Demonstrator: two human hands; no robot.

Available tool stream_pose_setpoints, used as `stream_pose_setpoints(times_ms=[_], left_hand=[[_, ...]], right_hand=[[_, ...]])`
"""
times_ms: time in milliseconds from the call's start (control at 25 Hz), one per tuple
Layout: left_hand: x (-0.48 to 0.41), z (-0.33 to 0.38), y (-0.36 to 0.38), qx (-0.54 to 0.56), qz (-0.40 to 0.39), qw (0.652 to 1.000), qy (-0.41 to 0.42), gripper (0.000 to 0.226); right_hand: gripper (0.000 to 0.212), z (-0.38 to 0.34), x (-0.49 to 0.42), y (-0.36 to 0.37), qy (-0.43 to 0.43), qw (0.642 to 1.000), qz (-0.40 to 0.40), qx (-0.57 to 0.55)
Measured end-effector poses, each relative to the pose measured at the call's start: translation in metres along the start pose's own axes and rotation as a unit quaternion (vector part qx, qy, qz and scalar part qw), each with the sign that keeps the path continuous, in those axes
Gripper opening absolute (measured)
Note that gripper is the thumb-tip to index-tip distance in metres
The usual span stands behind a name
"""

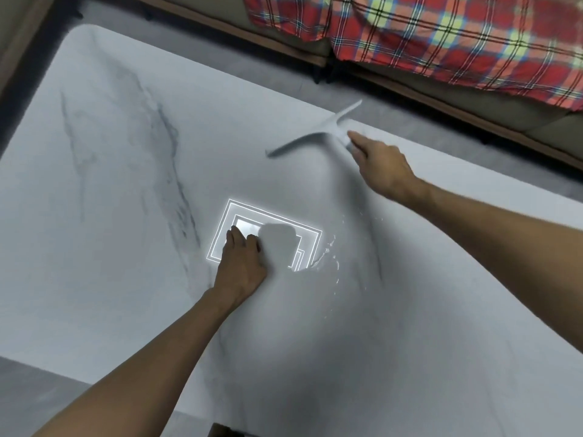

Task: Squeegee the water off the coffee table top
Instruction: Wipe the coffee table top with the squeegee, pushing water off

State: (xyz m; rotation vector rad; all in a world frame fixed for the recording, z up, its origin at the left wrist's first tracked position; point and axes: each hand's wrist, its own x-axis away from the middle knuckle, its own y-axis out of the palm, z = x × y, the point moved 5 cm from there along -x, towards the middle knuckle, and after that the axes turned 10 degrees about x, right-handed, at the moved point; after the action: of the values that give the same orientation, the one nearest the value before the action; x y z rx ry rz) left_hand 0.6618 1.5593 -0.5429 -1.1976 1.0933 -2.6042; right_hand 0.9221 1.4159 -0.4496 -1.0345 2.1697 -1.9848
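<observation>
**Squeegee in right hand, puddle by left**

I'm seeing the marble coffee table top [110, 279] under both hands. Right hand [381, 168] grips the white squeegee [315, 134] by its handle. Left hand [243, 266] rests on the top, holding nothing. Water [331, 257] sits just right of it.

There is one worktop [110, 247], white with grey veins. One squeegee [315, 134] is on it, near the far edge. I count two hands: one left hand [243, 266] near the middle of the worktop, and one right hand [381, 165] at the squeegee handle, close to the far edge. One patch of water drops [331, 253] lies just right of the middle. One bright square reflection [252, 225] shows in the middle. Beyond the far edge is one checked cloth [441, 42].
</observation>
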Motion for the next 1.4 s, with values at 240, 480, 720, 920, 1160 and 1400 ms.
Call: stream_pose_setpoints(times_ms=[240, 480, 720, 920, 1160, 1400], left_hand=[[-0.003, 0.013, 0.005, -0.021, -0.027, 0.999, -0.036, 0.041], [-0.002, 0.021, 0.002, -0.052, -0.017, 0.998, -0.03, 0.04], [0.007, 0.046, 0.014, -0.074, 0.045, 0.995, 0.046, 0.039], [-0.002, 0.069, 0.035, -0.085, -0.037, 0.994, 0.058, 0.048], [-0.006, 0.076, 0.033, -0.106, -0.085, 0.99, 0.028, 0.051], [-0.011, 0.078, 0.034, -0.092, -0.114, 0.989, -0.004, 0.055]], right_hand=[[0.043, 0.0, -0.011, 0.026, 0.041, 0.999, 0.01, -0.002], [0.042, 0.074, 0.118, 0.034, 0.026, 0.997, -0.052, 0.058], [0.044, 0.101, 0.148, 0.004, 0.065, 0.996, -0.046, 0.038], [0.039, 0.082, 0.02, -0.021, 0.086, 0.996, 0.009, -0.023], [0.04, 0.083, 0.027, 0.004, 0.124, 0.992, 0.006, 0.008], [0.044, 0.109, 0.153, 0.041, 0.135, 0.987, -0.088, 0.01]])
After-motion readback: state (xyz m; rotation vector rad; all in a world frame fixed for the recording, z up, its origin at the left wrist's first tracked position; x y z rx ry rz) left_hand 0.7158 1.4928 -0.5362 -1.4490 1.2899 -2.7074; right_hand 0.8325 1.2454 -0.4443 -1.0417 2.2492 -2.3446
